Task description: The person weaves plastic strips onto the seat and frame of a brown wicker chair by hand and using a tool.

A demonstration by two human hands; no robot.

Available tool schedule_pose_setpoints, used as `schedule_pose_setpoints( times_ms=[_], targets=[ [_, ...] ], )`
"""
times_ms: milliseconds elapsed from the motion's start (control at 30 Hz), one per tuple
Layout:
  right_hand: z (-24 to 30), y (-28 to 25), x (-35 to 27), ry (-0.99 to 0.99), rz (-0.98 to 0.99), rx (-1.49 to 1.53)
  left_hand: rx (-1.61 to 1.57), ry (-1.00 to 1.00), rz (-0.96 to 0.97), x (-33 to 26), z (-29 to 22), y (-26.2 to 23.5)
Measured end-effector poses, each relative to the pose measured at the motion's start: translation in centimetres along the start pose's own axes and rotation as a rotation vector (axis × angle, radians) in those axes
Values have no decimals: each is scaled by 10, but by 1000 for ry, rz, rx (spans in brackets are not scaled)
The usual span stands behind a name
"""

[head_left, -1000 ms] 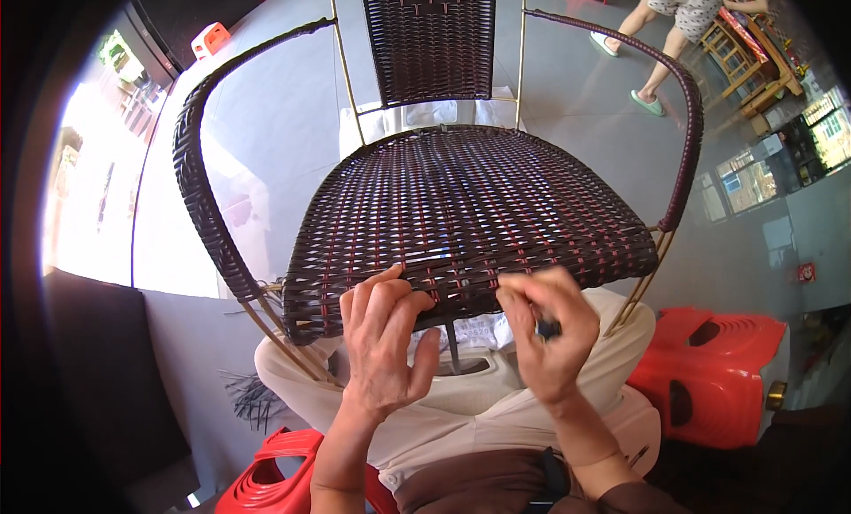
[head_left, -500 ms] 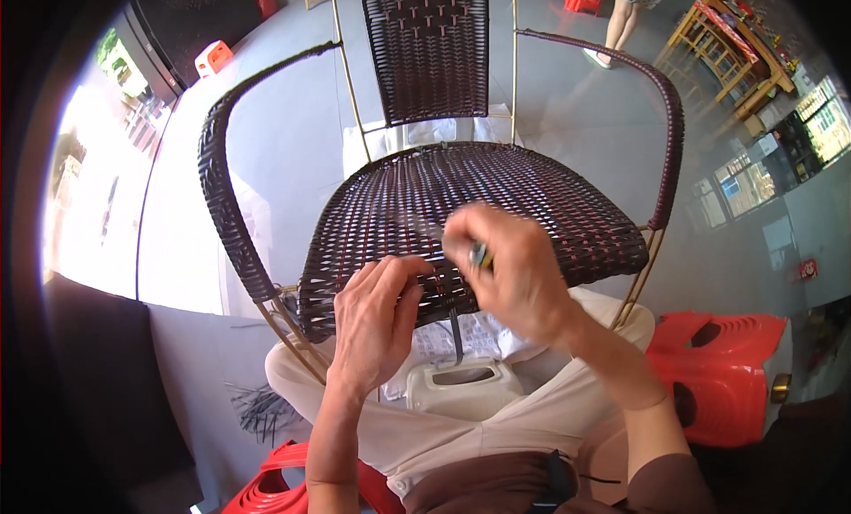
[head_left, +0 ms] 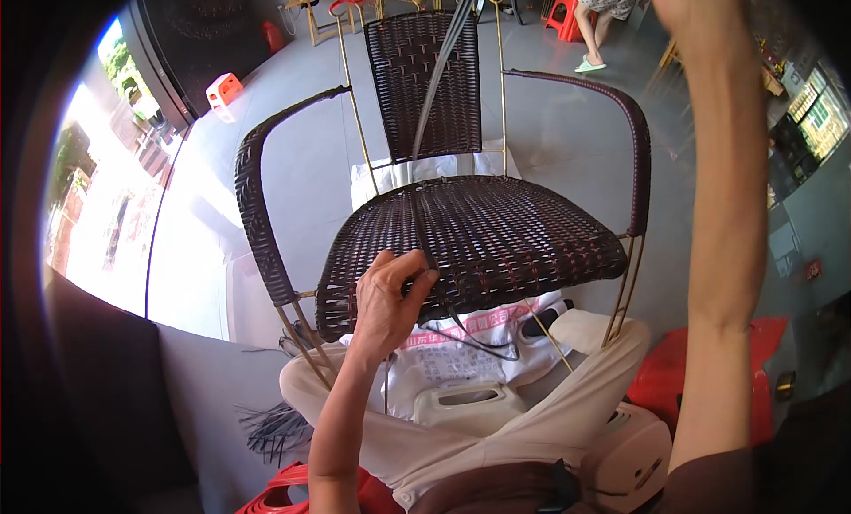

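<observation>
A dark brown woven wicker armchair (head_left: 496,230) on a thin metal frame stands in front of me, its seat's front edge over my knees. My left hand (head_left: 390,301) grips that front edge, thumb and fingers pinching a dark flat weaving strand (head_left: 439,79). The strand runs across the seat and rises taut past the chair back to the top of the picture. My right arm (head_left: 722,159) is lifted high at the right. Its hand leaves the picture at the top edge, so what it holds is hidden.
A printed white sack (head_left: 452,359) and a pale plastic container (head_left: 461,403) lie on my lap under the seat. Red plastic stools (head_left: 709,381) stand at the right and below. Loose dark strands (head_left: 275,425) lie on the floor at the left. Another person's legs (head_left: 589,35) show far behind.
My right hand has left the seat's front edge and swung up high, drawing the strand taut. My left hand stays at the front edge. The view has tilted up.
</observation>
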State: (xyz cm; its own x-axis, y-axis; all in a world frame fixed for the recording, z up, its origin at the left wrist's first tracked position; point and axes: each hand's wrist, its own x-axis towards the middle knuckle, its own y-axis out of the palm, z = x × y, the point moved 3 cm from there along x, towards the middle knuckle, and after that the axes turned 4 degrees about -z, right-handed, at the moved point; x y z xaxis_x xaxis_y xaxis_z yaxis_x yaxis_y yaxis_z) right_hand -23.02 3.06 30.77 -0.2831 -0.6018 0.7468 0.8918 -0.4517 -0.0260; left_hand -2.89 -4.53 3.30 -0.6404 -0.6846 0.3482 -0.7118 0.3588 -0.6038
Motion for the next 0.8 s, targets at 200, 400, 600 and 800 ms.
schedule_pose_setpoints(
  times_ms=[200,400,600,800],
  targets=[
    [-137,24,-180,648,322,-436,-111,-63,-158,-7,7,3],
    [-170,81,-210,392,567,-390,-159,-108,-252,-14,13,-1],
    [-158,72,-180,673,356,3,-80,-56,-68,-5,2,-1],
    [-66,61,-1,347,65,42,-38,19,-21,-7,-7,6]
  ],
)
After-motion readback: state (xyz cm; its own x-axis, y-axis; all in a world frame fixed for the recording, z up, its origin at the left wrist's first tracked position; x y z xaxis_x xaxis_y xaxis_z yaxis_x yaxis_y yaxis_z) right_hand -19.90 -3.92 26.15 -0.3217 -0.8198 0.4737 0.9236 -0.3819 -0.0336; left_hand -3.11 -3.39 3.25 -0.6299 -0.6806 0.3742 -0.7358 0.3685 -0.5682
